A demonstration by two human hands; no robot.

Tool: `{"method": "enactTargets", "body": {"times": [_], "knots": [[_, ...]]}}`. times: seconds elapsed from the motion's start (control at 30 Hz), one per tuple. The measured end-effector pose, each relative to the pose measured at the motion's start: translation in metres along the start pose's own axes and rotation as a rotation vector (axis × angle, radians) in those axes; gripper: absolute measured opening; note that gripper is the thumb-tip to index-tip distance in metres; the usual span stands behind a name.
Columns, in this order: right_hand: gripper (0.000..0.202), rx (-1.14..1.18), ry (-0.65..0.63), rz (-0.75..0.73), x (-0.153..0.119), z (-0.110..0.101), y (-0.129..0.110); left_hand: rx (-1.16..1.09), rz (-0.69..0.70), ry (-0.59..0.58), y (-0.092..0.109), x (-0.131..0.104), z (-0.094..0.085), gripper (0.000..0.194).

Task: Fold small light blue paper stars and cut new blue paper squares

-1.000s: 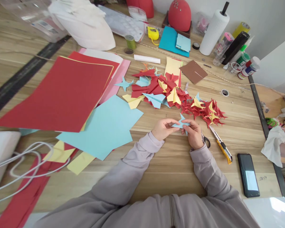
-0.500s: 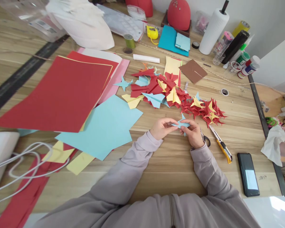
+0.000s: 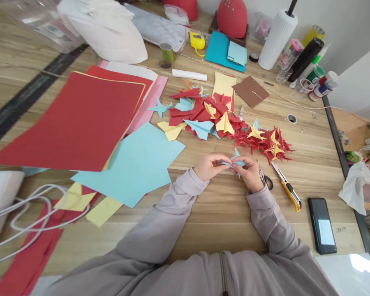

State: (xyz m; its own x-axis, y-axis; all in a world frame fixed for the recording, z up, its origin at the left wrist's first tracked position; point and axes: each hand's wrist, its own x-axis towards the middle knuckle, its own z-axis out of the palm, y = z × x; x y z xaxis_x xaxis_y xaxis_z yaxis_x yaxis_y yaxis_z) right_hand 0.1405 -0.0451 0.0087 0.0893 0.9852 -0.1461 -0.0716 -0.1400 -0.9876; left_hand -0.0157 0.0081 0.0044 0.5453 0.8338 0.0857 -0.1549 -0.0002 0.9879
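A small light-blue folded paper star (image 3: 239, 163) is pinched between both hands above the wooden table. My left hand (image 3: 210, 166) grips its left side with thumb and fingers closed. On the other side, my right hand (image 3: 248, 172) pinches it too, covering part of the paper. Points of the star stick out above and below the fingers. Just beyond the hands lies a pile of red folded paper stars (image 3: 267, 144) with a few yellow ones on top. Scissors (image 3: 267, 181) lie partly hidden behind my right hand.
A utility knife (image 3: 286, 187) and a phone (image 3: 322, 226) lie to the right. Light-blue sheets (image 3: 135, 164) and red sheets (image 3: 77, 119) spread across the left, near white cables (image 3: 43, 213). A tape measure (image 3: 197, 41) and several bottles (image 3: 323, 90) stand at the back.
Both hands stay on the blue star, which has shifted very slightly. My right thumb and fingers have moved a little inward, toward the star's middle.
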Motion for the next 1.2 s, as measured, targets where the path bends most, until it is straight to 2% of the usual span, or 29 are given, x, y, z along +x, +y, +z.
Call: {"method": "enactTargets", "body": {"times": [0.17,0.37,0.63,0.9,1.2], "knots": [[0.019,-0.003,0.009,0.002,-0.0002,-0.0001,0.0005,0.004,0.03,-0.018,0.0,0.0006,0.0001,0.01],[0.02,-0.014,-0.001,-0.007,-0.0004,0.0,0.0008,-0.037,-0.049,0.039,-0.0046,0.0003,0.002,0.012],[0.02,0.061,-0.078,-0.015,-0.0009,0.0003,-0.0009,-0.109,-0.149,0.114,-0.0049,0.0002,0.0014,0.017],[0.027,-0.013,-0.057,-0.032,-0.0012,0.0001,0.0037,-0.027,-0.094,0.136,-0.0027,0.0013,-0.0002,0.013],[0.022,0.042,-0.092,-0.053,-0.0005,-0.0014,0.0089,-0.101,-0.166,0.147,-0.0021,0.0002,0.0017,0.021]]}}
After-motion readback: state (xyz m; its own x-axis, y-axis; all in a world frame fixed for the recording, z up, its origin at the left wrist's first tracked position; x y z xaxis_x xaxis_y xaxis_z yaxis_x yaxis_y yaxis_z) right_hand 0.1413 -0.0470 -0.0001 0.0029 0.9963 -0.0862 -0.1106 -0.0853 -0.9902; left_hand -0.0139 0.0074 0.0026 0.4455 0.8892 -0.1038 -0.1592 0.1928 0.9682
